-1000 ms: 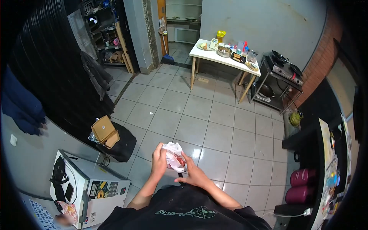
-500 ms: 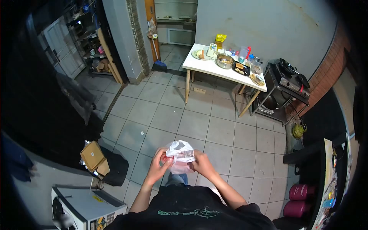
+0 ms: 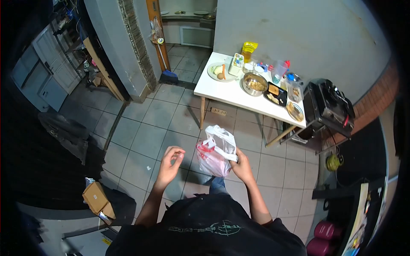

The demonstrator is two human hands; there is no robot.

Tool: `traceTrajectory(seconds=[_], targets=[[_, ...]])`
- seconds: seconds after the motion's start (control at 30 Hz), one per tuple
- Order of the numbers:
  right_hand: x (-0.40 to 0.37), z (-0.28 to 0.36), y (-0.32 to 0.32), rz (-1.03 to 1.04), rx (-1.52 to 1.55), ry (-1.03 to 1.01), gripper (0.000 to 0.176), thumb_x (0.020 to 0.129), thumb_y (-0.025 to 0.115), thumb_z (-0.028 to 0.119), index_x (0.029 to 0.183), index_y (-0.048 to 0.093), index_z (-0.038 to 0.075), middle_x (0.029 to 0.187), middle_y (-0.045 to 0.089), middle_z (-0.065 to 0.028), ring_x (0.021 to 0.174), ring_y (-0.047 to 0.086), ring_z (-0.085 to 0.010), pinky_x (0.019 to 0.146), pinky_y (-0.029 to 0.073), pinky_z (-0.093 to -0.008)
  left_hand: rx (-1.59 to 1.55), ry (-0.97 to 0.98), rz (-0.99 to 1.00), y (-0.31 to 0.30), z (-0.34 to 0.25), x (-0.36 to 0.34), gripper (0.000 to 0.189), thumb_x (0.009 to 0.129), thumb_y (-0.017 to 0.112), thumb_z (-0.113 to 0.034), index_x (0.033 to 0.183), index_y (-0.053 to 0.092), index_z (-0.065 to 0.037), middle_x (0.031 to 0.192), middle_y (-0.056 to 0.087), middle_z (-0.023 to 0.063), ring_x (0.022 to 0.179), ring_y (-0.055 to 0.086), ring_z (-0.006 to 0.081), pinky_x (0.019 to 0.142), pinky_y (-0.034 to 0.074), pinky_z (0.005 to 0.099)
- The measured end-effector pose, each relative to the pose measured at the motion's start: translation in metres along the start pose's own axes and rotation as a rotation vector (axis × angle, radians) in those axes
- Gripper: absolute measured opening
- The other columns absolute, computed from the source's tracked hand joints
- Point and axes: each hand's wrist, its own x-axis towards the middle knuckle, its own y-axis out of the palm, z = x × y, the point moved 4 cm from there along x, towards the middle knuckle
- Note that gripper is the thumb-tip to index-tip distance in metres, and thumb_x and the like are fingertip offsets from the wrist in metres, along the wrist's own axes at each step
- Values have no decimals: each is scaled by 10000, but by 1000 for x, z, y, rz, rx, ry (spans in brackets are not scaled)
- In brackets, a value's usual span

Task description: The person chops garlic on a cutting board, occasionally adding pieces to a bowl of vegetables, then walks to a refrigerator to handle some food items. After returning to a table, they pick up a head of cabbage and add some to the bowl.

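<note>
A white plastic bag (image 3: 213, 158) with red print hangs in front of my body, its handles looped at the top. My right hand (image 3: 242, 166) grips the bag at its right side, fingers partly hidden behind the plastic. What the bag contains is hidden. To the left of the bag, apart from it, my left hand (image 3: 171, 165) is raised with nothing in it, the fingers loosely curved and the thumb apart.
Ahead stands a white table (image 3: 252, 104) with a plate of vegetables (image 3: 221, 71), a steel bowl (image 3: 254, 83), a black tray (image 3: 275, 94) and an oil pouch (image 3: 248, 51). A stove (image 3: 331, 104) is to its right. A cardboard box (image 3: 98, 198) lies at left.
My left hand has let go of the bag and moved left. My right hand still holds it, now farther right and higher up. The table appears closer.
</note>
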Motion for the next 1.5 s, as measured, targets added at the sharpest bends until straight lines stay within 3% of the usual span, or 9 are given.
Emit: traceTrajectory(seconds=[0.2, 0.37, 0.67, 0.8, 0.87, 0.9, 1.03, 1.27, 1.5], targets=[[169, -51, -26, 272, 138, 157, 396, 873, 599, -16, 1268, 592, 0, 1081, 698, -96, 993, 630, -163, 852, 518, -315, 15, -260, -187, 42, 67, 64, 122, 985, 571, -126, 1048, 631, -39, 1092, 583, 66, 971, 617, 165, 845, 495, 291], [320, -104, -29, 297, 173, 100, 394, 890, 576, -20, 1283, 588, 8, 987, 678, -70, 654, 615, -100, 553, 539, -268, 33, -339, -249, 63, 74, 127, 139, 983, 565, -122, 1074, 614, -29, 1079, 601, 72, 931, 632, 174, 812, 505, 301], [548, -115, -41, 156, 3, 240, 353, 907, 572, 68, 1252, 601, -3, 960, 696, -119, 838, 670, -199, 718, 545, -303, 21, -426, -259, 64, 143, 244, 157, 984, 580, -161, 1077, 618, -42, 1063, 615, 65, 915, 628, 164, 767, 502, 290], [631, -165, -24, -65, -256, -276, 387, 883, 595, 100, 1260, 597, 15, 878, 708, -210, 726, 703, -323, 754, 551, -414, 0, -455, -332, 53, 151, 285, 195, 999, 560, -193, 1107, 601, -36, 1055, 657, 58, 905, 627, 151, 809, 484, 291], [666, -153, -29, 100, -96, 51, 355, 879, 599, 107, 1224, 618, 25, 866, 703, -213, 744, 703, -320, 737, 541, -413, -56, -491, -478, 53, 151, 288, 196, 1010, 550, -205, 1098, 602, -37, 1055, 657, 52, 906, 622, 148, 805, 482, 289], [685, -150, -30, 76, -40, -104, 300, 922, 572, 98, 1208, 617, 22, 672, 646, -69, 467, 586, -147, 415, 455, -308, -16, -463, -499, 57, 147, 289, 191, 1016, 547, -207, 1076, 609, -36, 1054, 655, 48, 906, 618, 144, 803, 482, 288], [772, -159, -26, 170, -56, -28, 293, 922, 563, 91, 1202, 625, 32, 658, 631, -61, 467, 592, -138, 399, 454, -310, -69, -519, -642, 93, 143, 260, 195, 1016, 545, -216, 1053, 618, -38, 1044, 655, 45, 895, 617, 140, 793, 482, 284], [871, -237, -34, -32, -341, -133, 466, 861, 668, 193, 1273, 523, 30, 1080, 644, -235, 990, 645, -385, 887, 508, -442, -187, -826, -862, 187, 129, 202, 173, 1017, 541, -195, 1020, 619, -41, 1021, 649, 39, 853, 627, 135, 769, 491, 277], [757, -110, -43, 68, -176, -508, 357, 892, 612, 77, 1235, 525, 30, 1122, 573, -173, 1079, 565, -354, 886, 479, -389, -282, -799, -994, 211, 95, 207, 226, 1037, 511, -227, 1004, 617, -31, 1002, 644, 45, 883, 608, 131, 804, 491, 283]])
